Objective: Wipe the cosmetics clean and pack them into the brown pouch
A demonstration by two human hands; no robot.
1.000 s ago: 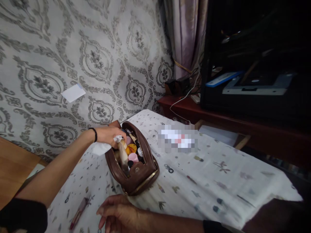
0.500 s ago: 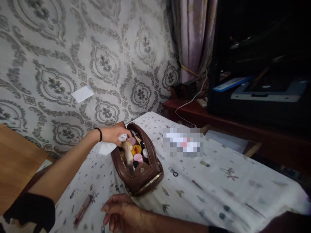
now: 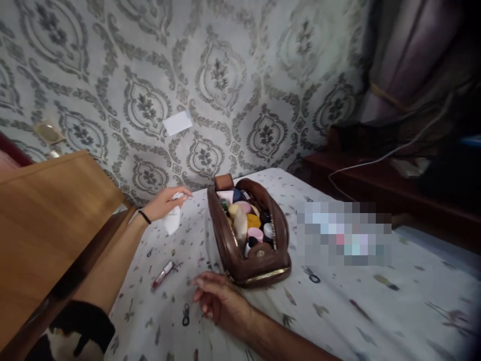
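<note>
My left hand (image 3: 165,203) is left of the brown bag, above the tablecloth, with a crumpled white tissue (image 3: 172,220) between thumb and fingers. The brown leather cosmetic bag (image 3: 221,240) stands unzipped, packed with bottles, caps and jars. Among them are a pink cap (image 3: 255,234) and a yellow-orange lid (image 3: 253,221). My right hand (image 3: 225,303) rests near the bag's front end, fingers loosely bent and apart, with nothing in it. A lip gloss tube (image 3: 163,275) with a dark red end lies on the cloth left of that hand.
A white cloth with small printed motifs (image 3: 330,311) covers the table. Right of the bag lies a blurred-out item (image 3: 343,233). A wooden panel (image 3: 56,215) borders the left side. Patterned wallpaper with a white card (image 3: 178,123) stands behind; a white cable (image 3: 391,158) runs at the right.
My left hand has come out of the bag and moved left with the tissue. My right hand stays near the bag's front. The view has turned left.
</note>
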